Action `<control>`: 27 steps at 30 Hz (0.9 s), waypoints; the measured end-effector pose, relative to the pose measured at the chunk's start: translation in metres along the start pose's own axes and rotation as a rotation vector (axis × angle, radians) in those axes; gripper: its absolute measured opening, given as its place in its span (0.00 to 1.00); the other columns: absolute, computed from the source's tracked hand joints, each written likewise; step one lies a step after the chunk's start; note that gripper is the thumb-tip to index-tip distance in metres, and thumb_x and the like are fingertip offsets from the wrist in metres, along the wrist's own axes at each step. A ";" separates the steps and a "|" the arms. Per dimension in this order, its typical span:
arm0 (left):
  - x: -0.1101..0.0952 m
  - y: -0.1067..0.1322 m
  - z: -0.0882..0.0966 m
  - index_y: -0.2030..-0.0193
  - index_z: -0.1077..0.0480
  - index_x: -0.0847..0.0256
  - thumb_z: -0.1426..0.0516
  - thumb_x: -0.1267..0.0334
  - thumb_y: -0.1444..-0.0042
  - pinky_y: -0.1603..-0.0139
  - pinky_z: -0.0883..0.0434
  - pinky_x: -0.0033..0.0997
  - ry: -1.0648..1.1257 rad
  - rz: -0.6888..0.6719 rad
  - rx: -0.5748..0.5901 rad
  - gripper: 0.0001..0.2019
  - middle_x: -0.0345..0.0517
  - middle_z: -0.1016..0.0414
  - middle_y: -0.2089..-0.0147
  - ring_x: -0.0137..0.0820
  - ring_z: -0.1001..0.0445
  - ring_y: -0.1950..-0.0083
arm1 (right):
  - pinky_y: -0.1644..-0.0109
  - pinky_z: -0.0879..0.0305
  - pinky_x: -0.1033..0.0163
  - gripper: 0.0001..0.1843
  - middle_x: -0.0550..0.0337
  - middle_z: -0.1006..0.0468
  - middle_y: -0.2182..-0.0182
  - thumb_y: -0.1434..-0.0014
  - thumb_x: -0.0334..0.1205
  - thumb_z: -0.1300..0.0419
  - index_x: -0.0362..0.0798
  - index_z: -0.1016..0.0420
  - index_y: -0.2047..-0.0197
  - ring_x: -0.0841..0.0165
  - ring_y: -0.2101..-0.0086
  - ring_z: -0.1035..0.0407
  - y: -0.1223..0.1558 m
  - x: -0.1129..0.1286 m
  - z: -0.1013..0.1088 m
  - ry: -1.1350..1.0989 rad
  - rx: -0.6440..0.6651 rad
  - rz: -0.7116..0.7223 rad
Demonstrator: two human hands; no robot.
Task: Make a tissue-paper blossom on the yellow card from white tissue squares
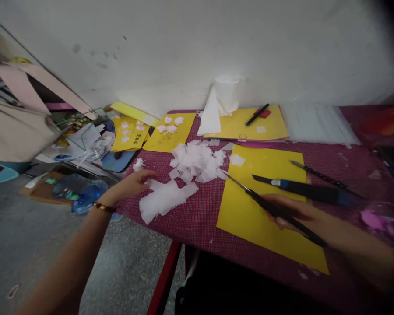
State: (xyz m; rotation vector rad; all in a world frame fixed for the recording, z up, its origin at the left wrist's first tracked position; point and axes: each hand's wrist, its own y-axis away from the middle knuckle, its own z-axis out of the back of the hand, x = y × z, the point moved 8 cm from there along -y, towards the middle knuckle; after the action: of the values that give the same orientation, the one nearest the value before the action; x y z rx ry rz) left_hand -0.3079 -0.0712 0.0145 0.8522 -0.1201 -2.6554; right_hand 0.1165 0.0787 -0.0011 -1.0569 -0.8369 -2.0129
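My left hand point(133, 186) reaches over the table's left side, fingers outstretched and apart, beside a stack of white tissue strips point(166, 199). Whether a fingertip touches the strips I cannot tell. My right hand point(289, 212) is closed around slim black tweezers point(259, 199) with a pointed metal tip. That tip is at the right edge of a loose heap of small white tissue squares point(197, 159). Under the right hand lies a yellow sheet point(246, 218), with one white piece point(237, 160) near its top left corner. A blue-black utility knife point(311, 190) lies across the sheet.
A dark pen point(318, 173) lies above the knife. Behind stand a tissue roll point(229, 94) and a yellow pad with a black marker point(257, 114). Yellow cards with pink paper flowers point(169, 138) lie back left. A beige bag point(16, 127) and blue plastic bottles point(88, 197) sit off the table.
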 end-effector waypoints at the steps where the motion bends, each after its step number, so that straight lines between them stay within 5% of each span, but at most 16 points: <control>1: -0.005 0.000 -0.003 0.52 0.26 0.61 0.42 0.63 0.60 0.48 0.32 0.42 -0.040 -0.032 0.000 0.24 0.52 0.25 0.49 0.42 0.28 0.49 | 0.43 0.32 0.49 0.35 0.47 0.25 0.45 0.46 0.60 0.40 0.48 0.29 0.40 0.49 0.47 0.30 0.000 -0.003 -0.002 0.031 0.021 0.011; 4: -0.009 -0.003 -0.012 0.58 0.26 0.62 0.43 0.65 0.59 0.57 0.32 0.37 -0.141 -0.005 0.013 0.18 0.49 0.24 0.59 0.39 0.28 0.58 | 0.38 0.38 0.46 0.35 0.47 0.29 0.41 0.42 0.59 0.43 0.47 0.33 0.37 0.49 0.43 0.34 0.001 -0.001 -0.006 0.121 0.058 0.054; 8: -0.003 -0.004 -0.022 0.73 0.31 0.61 0.42 0.61 0.56 0.74 0.39 0.29 -0.012 0.120 0.175 0.06 0.38 0.33 0.77 0.30 0.35 0.75 | 0.38 0.38 0.44 0.34 0.45 0.30 0.41 0.41 0.58 0.44 0.45 0.32 0.38 0.49 0.43 0.34 0.003 0.010 -0.011 0.148 0.073 0.111; 12: -0.019 0.005 -0.006 0.67 0.28 0.61 0.40 0.56 0.53 0.66 0.33 0.29 0.230 0.098 0.185 0.11 0.41 0.26 0.68 0.30 0.31 0.68 | 0.39 0.37 0.44 0.32 0.46 0.28 0.43 0.41 0.55 0.43 0.47 0.32 0.38 0.51 0.44 0.32 0.001 0.011 -0.017 0.117 0.095 0.129; 16: -0.046 0.017 0.006 0.63 0.25 0.60 0.36 0.60 0.58 0.59 0.30 0.33 0.601 0.135 0.034 0.13 0.44 0.23 0.60 0.34 0.27 0.61 | 0.41 0.35 0.45 0.33 0.47 0.29 0.42 0.41 0.53 0.42 0.49 0.35 0.36 0.52 0.45 0.32 0.004 0.013 -0.025 0.007 0.136 0.125; 20: -0.077 0.017 -0.008 0.69 0.27 0.60 0.35 0.67 0.63 0.67 0.30 0.30 0.992 0.183 -0.044 0.11 0.42 0.24 0.70 0.30 0.28 0.71 | 0.42 0.35 0.49 0.36 0.45 0.31 0.41 0.41 0.55 0.41 0.48 0.39 0.33 0.53 0.45 0.33 0.014 0.028 -0.036 -0.152 0.206 0.153; 27: -0.130 0.001 -0.035 0.75 0.28 0.62 0.35 0.68 0.61 0.75 0.32 0.25 1.071 0.139 0.131 0.06 0.40 0.27 0.77 0.27 0.30 0.77 | 0.56 0.33 0.61 0.34 0.52 0.27 0.61 0.42 0.64 0.45 0.41 0.32 0.47 0.68 0.63 0.30 0.021 0.049 -0.083 -0.744 0.518 0.218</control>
State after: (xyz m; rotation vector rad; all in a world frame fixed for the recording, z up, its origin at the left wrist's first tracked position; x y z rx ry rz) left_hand -0.1885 -0.0256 0.0575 2.0603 -0.0718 -1.7600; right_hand 0.0787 -0.0122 0.0080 -1.5043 -1.4451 -1.0988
